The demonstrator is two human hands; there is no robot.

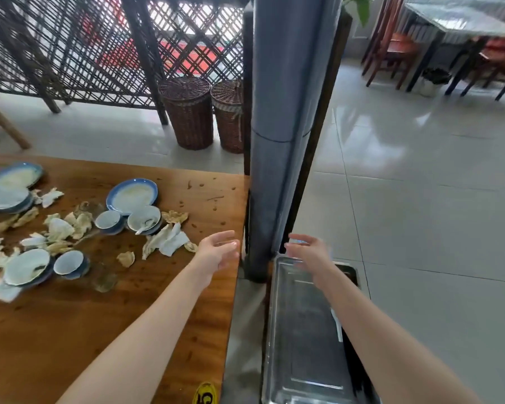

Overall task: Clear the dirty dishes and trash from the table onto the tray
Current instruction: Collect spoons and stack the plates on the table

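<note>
Dirty dishes lie on the wooden table point(129, 316): a blue-rimmed plate point(131, 196), a small cup point(109, 220), a bowl with a spoon point(144, 219), and nearer me another bowl point(27, 267) and cup point(69, 263). Crumpled napkins point(169, 240) and scraps are scattered among them. A steel tray point(301, 339) sits to the right of the table, lower down. My left hand point(217, 252) hovers open over the table's right edge, holding nothing. Above the tray's far end, my right hand point(309, 255) is open and also holds nothing.
More blue plates point(12, 182) sit at the far left. A grey pillar point(280, 141) rises between table and tray. Two wicker baskets point(188, 112) stand by a lattice screen behind. Tiled floor stretches right, with other tables and chairs point(461, 39) beyond. A yellow tag point(206, 395) is on the table's near edge.
</note>
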